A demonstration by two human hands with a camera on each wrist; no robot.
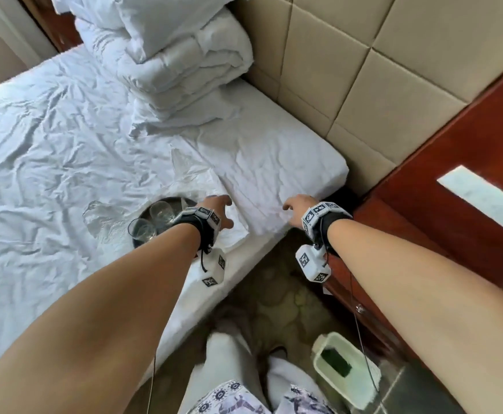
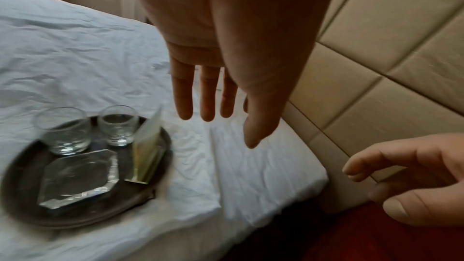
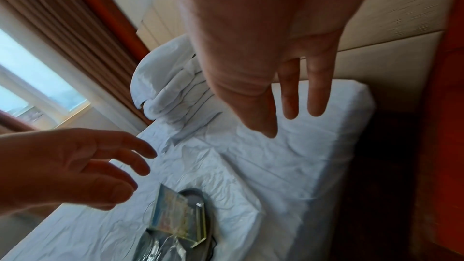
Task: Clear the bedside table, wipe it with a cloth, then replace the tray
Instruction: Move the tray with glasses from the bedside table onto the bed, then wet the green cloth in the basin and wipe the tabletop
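A dark round tray [image 1: 135,242] lies on the white bed near its edge. It holds two clear glasses [image 2: 65,132], a faceted glass dish [image 2: 80,176] and a gold-edged packet [image 2: 148,156]. My left hand [image 1: 218,209] hovers just right of the tray, fingers straight and spread, holding nothing. My right hand [image 1: 298,206] hangs open over the mattress corner, beside the red wooden bedside table [image 1: 423,234]. The wrist views show the left hand [image 2: 220,106] and the right hand [image 3: 276,118] empty. The tray [image 3: 198,195] is below the left hand there.
Folded white duvets [image 1: 178,55] are stacked against the padded beige headboard [image 1: 348,70]. Crumpled clear plastic [image 1: 103,216] lies left of the tray. A pale waste bin [image 1: 345,372] stands on the patterned floor by the bedside table. A curtained window [image 3: 37,78] is beyond the bed.
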